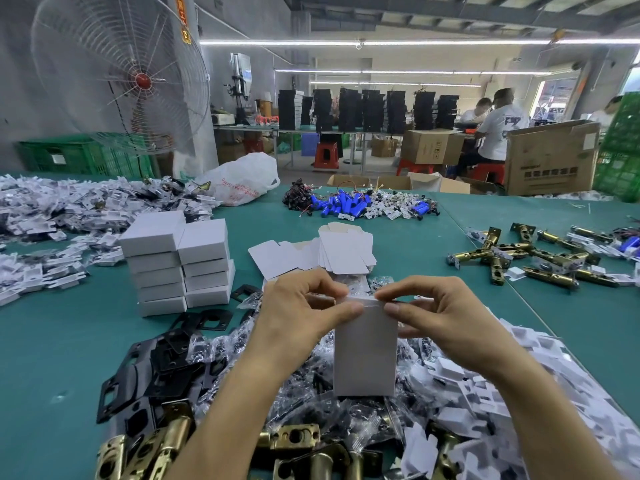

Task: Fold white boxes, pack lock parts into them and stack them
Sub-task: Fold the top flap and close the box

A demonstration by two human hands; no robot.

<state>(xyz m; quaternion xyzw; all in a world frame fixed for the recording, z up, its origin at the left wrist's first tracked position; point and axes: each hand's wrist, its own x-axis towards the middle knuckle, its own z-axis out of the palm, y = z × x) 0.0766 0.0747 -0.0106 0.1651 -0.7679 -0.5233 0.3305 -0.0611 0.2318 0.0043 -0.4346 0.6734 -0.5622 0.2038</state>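
Two hands closing an upright small white cardboard box (365, 355).
Left hand (298, 313) and right hand (440, 317) pinch its top flap; light, thin card likely dents, so grip near edges.

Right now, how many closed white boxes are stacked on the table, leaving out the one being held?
9 visible: five in the left column and four in the right column, side by side on the green table. More may be hidden behind them.

On the table (69, 341), stacks (178, 265) stand left of blanks (346, 252), latches (550, 277) right, batteries (346, 204) behind, box (365, 355) in front.
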